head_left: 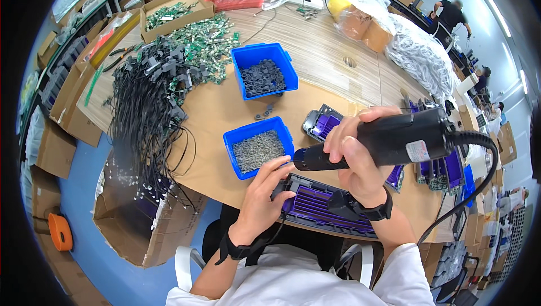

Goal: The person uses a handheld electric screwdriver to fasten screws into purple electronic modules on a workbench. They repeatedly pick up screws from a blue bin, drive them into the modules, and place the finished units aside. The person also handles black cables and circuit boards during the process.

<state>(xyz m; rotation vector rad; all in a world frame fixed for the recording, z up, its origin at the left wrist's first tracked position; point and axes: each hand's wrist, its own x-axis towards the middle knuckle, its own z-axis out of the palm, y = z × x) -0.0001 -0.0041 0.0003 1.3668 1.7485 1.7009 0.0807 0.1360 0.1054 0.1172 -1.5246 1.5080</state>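
My right hand [358, 154] is wrapped round a black electric screwdriver [389, 140], whose nose points left. A thick black cord leaves its back end. My left hand [262, 193] reaches up to the screwdriver's tip, its fingers stretched out and the thumb apart from them. The fingertips are at the nose, beside the rim of a blue bin of small metal screws [230, 142]. Under both hands lies a long black housing with purple slats [324, 202], near the table's front edge. My left thumb is by its left end. Black bands circle both wrists.
Another blue bin [241, 58] holds dark round parts, a few lying loose below it. Black cables [141, 109] and green circuit boards [211, 41] are heaped at left. More purple-and-black housings [439, 171] stand at right. White cords [420, 52] lie at the far right; people work beyond.
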